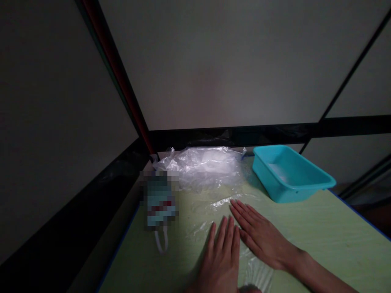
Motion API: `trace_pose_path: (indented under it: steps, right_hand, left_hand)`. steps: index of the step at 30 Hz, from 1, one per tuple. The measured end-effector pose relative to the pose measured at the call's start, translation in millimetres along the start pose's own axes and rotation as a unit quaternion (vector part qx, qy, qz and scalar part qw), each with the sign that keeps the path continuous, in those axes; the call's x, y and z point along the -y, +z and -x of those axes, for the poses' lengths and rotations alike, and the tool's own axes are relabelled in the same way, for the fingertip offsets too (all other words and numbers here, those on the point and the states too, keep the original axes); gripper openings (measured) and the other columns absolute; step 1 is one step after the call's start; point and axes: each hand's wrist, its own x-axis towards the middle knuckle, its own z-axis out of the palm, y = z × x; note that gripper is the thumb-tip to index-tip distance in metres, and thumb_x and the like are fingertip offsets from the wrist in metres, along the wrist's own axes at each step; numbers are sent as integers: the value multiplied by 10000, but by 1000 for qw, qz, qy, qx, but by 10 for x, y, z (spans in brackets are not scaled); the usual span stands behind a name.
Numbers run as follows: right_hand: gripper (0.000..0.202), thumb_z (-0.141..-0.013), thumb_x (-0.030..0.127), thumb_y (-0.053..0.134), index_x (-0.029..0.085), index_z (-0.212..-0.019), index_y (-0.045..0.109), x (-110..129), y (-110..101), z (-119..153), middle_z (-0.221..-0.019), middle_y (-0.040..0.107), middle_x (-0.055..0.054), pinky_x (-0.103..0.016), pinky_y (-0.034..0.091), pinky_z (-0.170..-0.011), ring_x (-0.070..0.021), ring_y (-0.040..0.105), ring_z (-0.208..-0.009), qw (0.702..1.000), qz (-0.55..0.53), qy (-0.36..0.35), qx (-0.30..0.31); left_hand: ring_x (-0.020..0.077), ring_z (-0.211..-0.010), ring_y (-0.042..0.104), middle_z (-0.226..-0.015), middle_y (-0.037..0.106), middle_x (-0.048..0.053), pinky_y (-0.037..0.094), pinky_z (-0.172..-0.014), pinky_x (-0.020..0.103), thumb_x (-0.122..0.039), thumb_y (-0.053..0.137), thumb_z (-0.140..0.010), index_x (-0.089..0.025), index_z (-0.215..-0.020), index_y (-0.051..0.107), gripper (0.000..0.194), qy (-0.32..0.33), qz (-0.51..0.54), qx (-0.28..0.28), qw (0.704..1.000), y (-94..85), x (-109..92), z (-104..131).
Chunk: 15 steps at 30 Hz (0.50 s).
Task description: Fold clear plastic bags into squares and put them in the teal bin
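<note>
Clear film (258,270), one: flat on our worktop (324,232), beneath both hands, running past our fingertips toward the far edge. Left hand (221,258): fingers slightly apart. Right hand (267,242): fingers nearly together, nearer the turquoise basin (277,179).

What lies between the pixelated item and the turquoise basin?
Crumpled clear plastic, along the back of the table; the head view shows it.
</note>
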Motion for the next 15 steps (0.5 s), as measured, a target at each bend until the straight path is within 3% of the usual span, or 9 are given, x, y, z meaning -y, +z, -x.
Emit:
trace_pose_path:
  steps: [15]
  right_hand:
    - [536, -922, 302, 286, 139, -1398, 102, -443, 85, 118, -1445, 163, -84, -431, 235, -1047, -214, 126, -1316, 995, 64, 63, -39]
  left_hand:
    - [345, -1304, 39, -1422, 24, 189, 137, -1037, 521, -559, 347, -801, -35, -1376, 115, 811, -2, 3, 21, 1000, -30, 3, 11]
